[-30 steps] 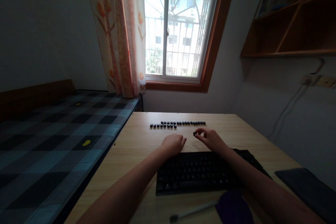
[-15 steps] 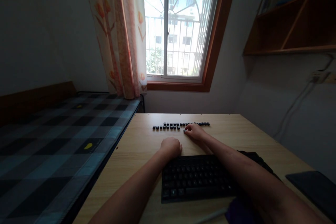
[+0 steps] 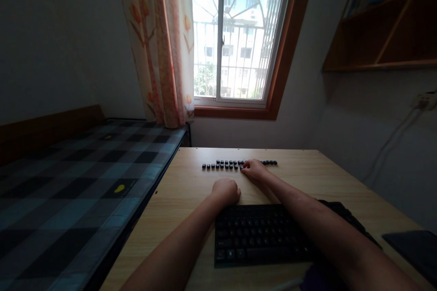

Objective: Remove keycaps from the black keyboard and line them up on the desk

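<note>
The right hand [image 3: 254,170] pinches a small black keycap [image 3: 242,168] at the right end of the nearer of two keycap rows [image 3: 221,167], near the far edge of the table [image 3: 300,173]. The left hand [image 3: 226,191] curls beside the keyboard [image 3: 259,232]; I cannot tell whether it holds anything.

We see the right hand [image 3: 256,170] moved left and away from us: the small black key [image 3: 241,168] at its fingertips, a second ago well apart from the near row of keys [image 3: 217,166], is now just beside its right end. Our left hand [image 3: 225,190] is slightly further left along the keyboard [image 3: 256,236]. At the near edge, the purple object [image 3: 317,279] has mostly slipped from view.
</note>
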A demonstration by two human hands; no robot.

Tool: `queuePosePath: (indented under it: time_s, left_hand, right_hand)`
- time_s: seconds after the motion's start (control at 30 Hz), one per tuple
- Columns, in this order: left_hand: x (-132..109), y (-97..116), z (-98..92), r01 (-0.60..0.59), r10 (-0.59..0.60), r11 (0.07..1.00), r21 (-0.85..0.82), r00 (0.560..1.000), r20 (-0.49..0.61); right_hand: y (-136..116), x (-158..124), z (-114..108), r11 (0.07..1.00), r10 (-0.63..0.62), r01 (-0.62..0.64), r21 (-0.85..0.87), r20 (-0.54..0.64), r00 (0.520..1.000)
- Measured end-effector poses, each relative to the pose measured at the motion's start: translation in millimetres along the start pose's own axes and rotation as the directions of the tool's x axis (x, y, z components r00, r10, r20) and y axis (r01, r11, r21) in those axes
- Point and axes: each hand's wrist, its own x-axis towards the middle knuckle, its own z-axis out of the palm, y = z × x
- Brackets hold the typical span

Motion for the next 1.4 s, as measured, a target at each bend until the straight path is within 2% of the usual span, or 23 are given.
queuePosePath:
  time_s: [0.4, 0.57, 0.73, 0.77, 0.83, 0.9, 0.97, 1.07, 1.17, 1.4]
  left_hand:
    - [1.8, -2.5, 1.7, 0.005, -0.005, 1.000, -0.008, 1.000, 0.001]
    - [2.5, -2.9, 1.8, 0.010, -0.010, 1.000, -0.002, 1.000, 0.010]
    - [4.1, -2.4, 0.8, 0.014, -0.014, 1.000, 0.010, 1.000, 0.021]
    - [4.6, -2.2, 0.8, 0.016, -0.016, 1.000, 0.013, 1.000, 0.024]
    - [5.5, -2.0, 1.0, 0.016, -0.016, 1.000, 0.016, 1.000, 0.026]
    - [6.5, -1.5, 1.1, 0.014, -0.014, 1.000, 0.017, 0.999, 0.029]
    - [7.5, -0.7, 1.4, 0.015, -0.015, 1.000, 0.015, 0.999, 0.035]
    - [8.2, 1.0, 2.2, 0.021, -0.021, 1.000, 0.014, 0.999, 0.033]
    - [7.2, 3.0, 3.1, 0.032, -0.032, 0.999, 0.015, 0.999, 0.011]
    - [5.2, 7.0, 1.7, 0.057, -0.058, 0.997, 0.044, 0.998, 0.015]
  right_hand:
    - [-12.4, 1.9, -2.1, 0.999, 0.009, -0.009, -0.042, -0.015, 1.000]
    - [-17.6, -13.8, -18.2, 1.000, -0.005, 0.004, -0.014, -0.047, 0.999]
    - [-13.5, -55.8, -60.2, 0.996, -0.009, 0.022, 0.087, -0.147, 0.989]
    - [-10.8, -67.9, -70.3, 0.990, -0.007, 0.029, 0.139, -0.154, 0.988]
    - [-4.8, -94.7, -89.3, 0.936, 0.018, 0.036, 0.350, -0.149, 0.989]
    - [0.2, -123.1, -104.5, 0.860, 0.076, -0.034, 0.509, -0.062, 0.995]
    - [3.1, -149.7, -113.2, 0.775, 0.117, -0.155, 0.613, 0.101, 0.988]
    - [4.7, -179.0, -111.1, 0.651, 0.065, -0.236, 0.721, 0.258, 0.964]
    - [6.0, -190.7, -94.9, 0.588, 0.026, -0.227, 0.777, 0.262, 0.965]
    - [6.7, -187.6, -61.5, 0.668, 0.176, -0.200, 0.717, 0.109, 0.978]
